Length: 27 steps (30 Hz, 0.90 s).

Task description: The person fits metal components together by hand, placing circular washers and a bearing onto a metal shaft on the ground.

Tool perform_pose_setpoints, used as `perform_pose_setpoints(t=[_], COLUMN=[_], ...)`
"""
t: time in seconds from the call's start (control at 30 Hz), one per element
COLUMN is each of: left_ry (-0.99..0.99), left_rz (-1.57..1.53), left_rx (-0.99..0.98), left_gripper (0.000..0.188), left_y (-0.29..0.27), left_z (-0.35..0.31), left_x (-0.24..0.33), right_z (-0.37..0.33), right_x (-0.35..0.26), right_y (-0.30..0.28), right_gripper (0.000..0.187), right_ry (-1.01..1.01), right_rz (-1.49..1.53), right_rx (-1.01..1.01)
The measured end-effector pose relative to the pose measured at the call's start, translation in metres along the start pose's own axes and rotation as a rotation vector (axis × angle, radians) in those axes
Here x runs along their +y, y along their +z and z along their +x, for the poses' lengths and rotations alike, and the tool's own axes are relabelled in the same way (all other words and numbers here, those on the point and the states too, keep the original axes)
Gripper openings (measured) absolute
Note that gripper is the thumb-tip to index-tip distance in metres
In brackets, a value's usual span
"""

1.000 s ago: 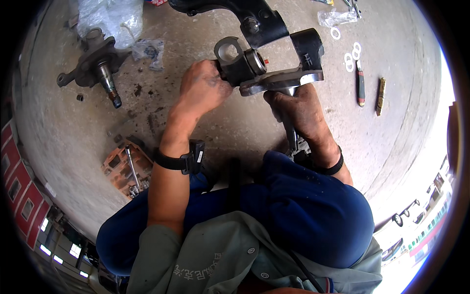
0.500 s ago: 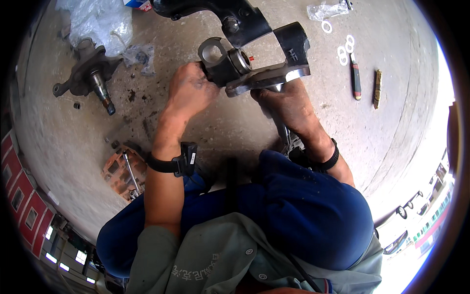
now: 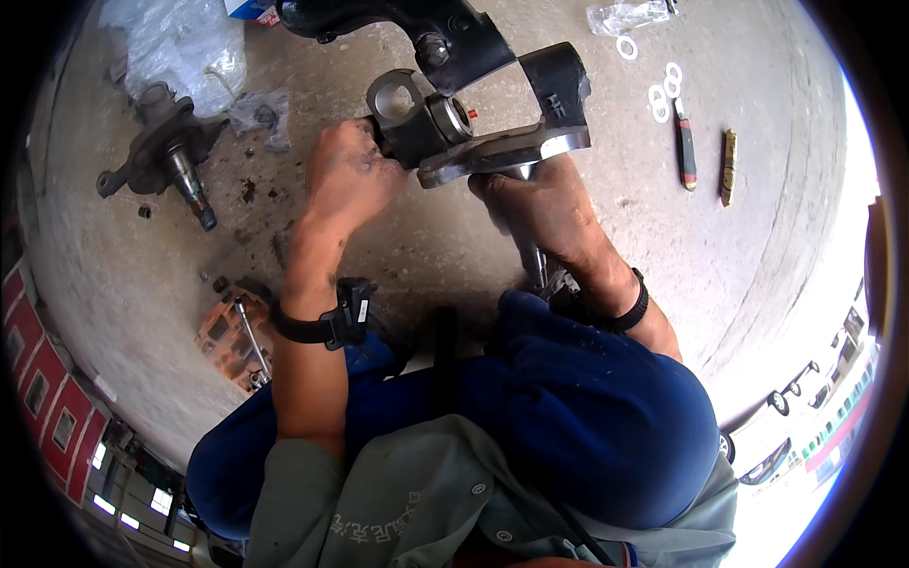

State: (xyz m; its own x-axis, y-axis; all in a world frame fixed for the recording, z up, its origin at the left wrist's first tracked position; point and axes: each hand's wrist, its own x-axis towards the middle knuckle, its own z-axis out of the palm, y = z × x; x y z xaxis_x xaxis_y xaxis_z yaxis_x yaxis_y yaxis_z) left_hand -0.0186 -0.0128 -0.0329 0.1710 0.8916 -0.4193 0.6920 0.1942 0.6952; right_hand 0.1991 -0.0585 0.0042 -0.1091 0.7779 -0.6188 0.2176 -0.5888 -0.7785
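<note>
Steel fork: the fork (image 3: pixel 492 151) lies between the hands, above the knees, its shaft (image 3: pixel 537 265) pointing toward the lap.
Right hand: the right hand (image 3: pixel 547 208) is wrapped around the shaft just under the flange.
Left hand: the left hand (image 3: pixel 358 172) is curled against the fork's left end; its fingertips are hidden, so a full grip cannot be told from a push.
Black beam: the beam (image 3: pixel 417 30) reaches in from the upper edge, its end near the fork's right arm; contact cannot be judged.
Metal ring: the ring (image 3: pixel 451 118) faces inward on the fork's left arm, a red plug (image 3: pixel 472 115) beside it; a tilted fork could knock either against the beam.
Weight: the fork looks heavy; a slipping right hand could drop it toward the legs or pinch fingers.
Floor, left: second shafted part (image 3: pixel 178 151), plastic sheet (image 3: pixel 170 57), reddish tray (image 3: pixel 222 346) with wrench (image 3: pixel 251 331).
Floor, right: white rings (image 3: pixel 659 104), red-and-black handle (image 3: pixel 686 151), brown strip (image 3: pixel 728 168).
Obstruction: the beam's end limits upward travel.
</note>
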Motion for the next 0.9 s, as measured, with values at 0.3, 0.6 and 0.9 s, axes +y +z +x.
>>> perform_pose_setpoints(t=[0.3, 0.6, 0.9], left_ry=[-0.002, -0.009, 0.03], left_rz=[-0.012, 0.136, 0.128], left_rx=[0.021, 0.048, 0.103], left_gripper=[0.016, 0.018, 0.018], left_y=[0.001, 0.011, 0.021], left_z=[0.001, -0.001, 0.0], left_x=[-0.003, -0.014, -0.026], right_z=[-0.002, 0.006, 0.007], right_x=[-0.005, 0.001, -0.001], right_y=[-0.001, -0.006, -0.01], right_gripper=[0.016, 0.016, 0.023], right_ry=[0.052, 0.011, 0.034], right_rz=[-0.001, -0.076, -0.089], right_rx=[-0.012, -0.006, -0.007])
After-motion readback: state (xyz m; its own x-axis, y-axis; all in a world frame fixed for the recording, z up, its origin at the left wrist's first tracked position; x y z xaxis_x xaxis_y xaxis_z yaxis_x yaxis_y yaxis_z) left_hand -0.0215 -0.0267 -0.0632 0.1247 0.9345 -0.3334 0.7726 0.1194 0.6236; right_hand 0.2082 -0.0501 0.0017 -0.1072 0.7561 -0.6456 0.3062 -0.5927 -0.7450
